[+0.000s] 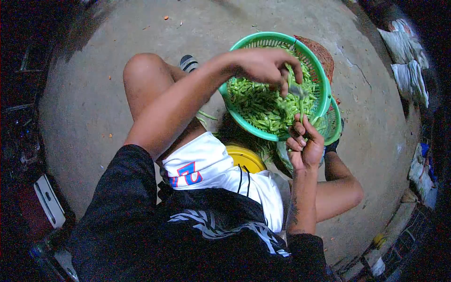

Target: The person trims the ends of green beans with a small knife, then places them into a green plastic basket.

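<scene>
My left hand (270, 66) reaches across above the green plastic basket (239, 44), fingers curled round a small knife whose grey blade (297, 89) looks blurred; its handle is hidden. Near the basket's front right rim, my right hand (307, 143) is closed on a green bean (301, 105), which sticks up towards the blade. Cut green bean pieces (258, 105) fill much of the basket below both hands.
A second green basket (336, 124) shows under the first one's right side. Behind it lies a reddish mesh sack (322, 54). A yellow round object (246, 159) sits between my legs. White sacks (408, 70) stand at the right edge.
</scene>
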A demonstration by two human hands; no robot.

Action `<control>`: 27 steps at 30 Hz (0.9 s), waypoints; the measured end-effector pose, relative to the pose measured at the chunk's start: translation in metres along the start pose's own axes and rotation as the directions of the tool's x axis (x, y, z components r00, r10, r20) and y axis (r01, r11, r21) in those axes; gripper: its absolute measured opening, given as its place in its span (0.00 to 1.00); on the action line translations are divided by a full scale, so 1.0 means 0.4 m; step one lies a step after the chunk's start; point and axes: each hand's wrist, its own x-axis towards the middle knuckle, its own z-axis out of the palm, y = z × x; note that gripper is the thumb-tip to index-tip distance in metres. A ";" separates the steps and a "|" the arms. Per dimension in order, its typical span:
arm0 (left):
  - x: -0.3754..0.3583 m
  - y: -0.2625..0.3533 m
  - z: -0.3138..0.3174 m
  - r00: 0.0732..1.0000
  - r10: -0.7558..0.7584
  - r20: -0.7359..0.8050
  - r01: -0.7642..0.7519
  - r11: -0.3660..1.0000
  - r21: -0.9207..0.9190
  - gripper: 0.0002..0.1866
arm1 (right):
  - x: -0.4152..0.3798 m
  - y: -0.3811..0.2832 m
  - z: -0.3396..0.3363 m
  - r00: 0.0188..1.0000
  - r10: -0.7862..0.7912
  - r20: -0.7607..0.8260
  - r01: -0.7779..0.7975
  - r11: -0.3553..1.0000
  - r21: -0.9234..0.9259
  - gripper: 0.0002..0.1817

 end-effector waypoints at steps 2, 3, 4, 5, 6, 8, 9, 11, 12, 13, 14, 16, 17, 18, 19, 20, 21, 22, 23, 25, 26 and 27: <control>0.008 -0.007 0.048 0.994 0.022 0.111 -0.013 0.996 -0.087 0.21 | 0.001 0.004 0.004 1.000 -0.006 -0.004 0.006 1.000 0.005 0.14; 0.009 -0.004 0.042 0.992 0.073 0.105 -0.071 0.997 -0.022 0.20 | 0.001 0.005 0.003 1.000 -0.007 -0.009 0.007 1.000 0.006 0.14; 0.008 0.001 0.032 0.987 0.122 0.101 -0.127 0.991 0.041 0.19 | -0.001 0.006 -0.001 1.000 0.000 -0.017 0.000 1.000 0.002 0.14; 0.004 -0.003 0.018 0.991 0.124 0.041 -0.125 0.992 0.017 0.19 | -0.003 0.005 -0.004 1.000 -0.008 -0.007 0.008 1.000 0.003 0.14; 0.001 -0.007 -0.004 0.992 0.124 -0.019 -0.124 0.992 0.000 0.18 | -0.001 0.003 -0.005 1.000 -0.017 0.009 0.017 1.000 0.004 0.14; 0.000 -0.008 -0.025 0.999 0.035 0.009 -0.034 0.998 -0.049 0.18 | 0.002 0.002 -0.007 1.000 -0.018 0.014 0.018 1.000 0.006 0.15; -0.002 -0.003 -0.017 0.999 0.034 0.007 -0.034 0.997 -0.064 0.19 | 0.003 0.002 -0.005 1.000 -0.016 0.007 0.016 1.000 0.000 0.15; 0.000 0.001 0.015 0.998 0.049 0.047 -0.044 0.994 -0.096 0.20 | 0.003 0.005 0.000 1.000 -0.019 -0.005 0.019 1.000 -0.002 0.15; -0.001 0.005 0.035 0.997 0.002 0.071 0.007 0.992 -0.128 0.20 | 0.005 0.006 0.004 1.000 -0.015 -0.007 0.015 1.000 0.003 0.15; 0.008 0.000 0.042 0.998 0.020 0.067 -0.016 0.998 -0.066 0.20 | 0.003 0.006 0.005 1.000 -0.008 -0.012 0.008 1.000 0.007 0.15; 0.012 -0.002 0.045 0.997 0.037 0.061 -0.037 0.999 -0.006 0.20 | -0.002 0.005 0.006 1.000 -0.002 -0.017 0.003 1.000 0.005 0.15; 0.006 0.000 0.025 0.999 0.005 0.052 -0.003 0.999 -0.032 0.20 | -0.003 0.003 0.014 0.999 -0.002 -0.043 0.000 0.999 -0.040 0.15; 0.004 0.004 0.016 0.999 -0.025 0.048 0.027 0.998 -0.053 0.19 | -0.004 0.003 0.015 0.999 -0.015 -0.049 0.012 0.998 -0.055 0.14; 0.006 0.001 0.015 0.999 -0.025 0.047 0.027 0.998 -0.050 0.19 | -0.003 0.003 0.013 0.999 -0.016 -0.047 0.013 0.998 -0.054 0.14; 0.008 -0.005 0.020 0.999 -0.015 0.042 0.018 0.998 -0.061 0.20 | -0.001 0.003 0.009 0.999 -0.009 -0.046 0.007 0.999 -0.046 0.14; 0.011 -0.011 0.025 0.999 -0.006 0.038 0.009 0.997 -0.073 0.20 | -0.001 0.004 0.005 0.999 -0.002 -0.046 0.000 0.999 -0.038 0.13; 0.003 0.010 0.034 0.999 -0.010 0.039 0.009 1.000 0.026 0.21 | -0.001 0.006 0.005 0.999 -0.001 -0.046 0.000 0.999 -0.036 0.13; 0.003 0.010 0.034 0.999 -0.012 0.040 0.011 1.000 0.025 0.21 | 0.000 0.008 0.005 0.999 -0.002 -0.043 0.001 1.000 -0.024 0.12; 0.004 0.011 0.035 0.998 0.032 0.057 -0.030 0.999 -0.037 0.21 | 0.001 0.010 0.005 0.999 -0.001 -0.042 0.000 1.000 -0.012 0.12; 0.006 0.000 0.018 0.993 0.112 0.039 -0.111 0.993 -0.031 0.21 | 0.000 0.007 0.001 0.999 0.010 -0.035 -0.010 1.000 0.014 0.12; 0.004 -0.003 0.000 0.996 0.091 0.018 -0.091 0.996 -0.018 0.22 | -0.001 0.004 0.000 1.000 0.016 -0.022 -0.015 0.999 0.041 0.12; -0.004 -0.004 -0.016 0.997 0.074 -0.001 -0.074 0.995 -0.064 0.22 | -0.001 0.002 0.000 1.000 0.017 -0.009 -0.016 0.999 0.044 0.12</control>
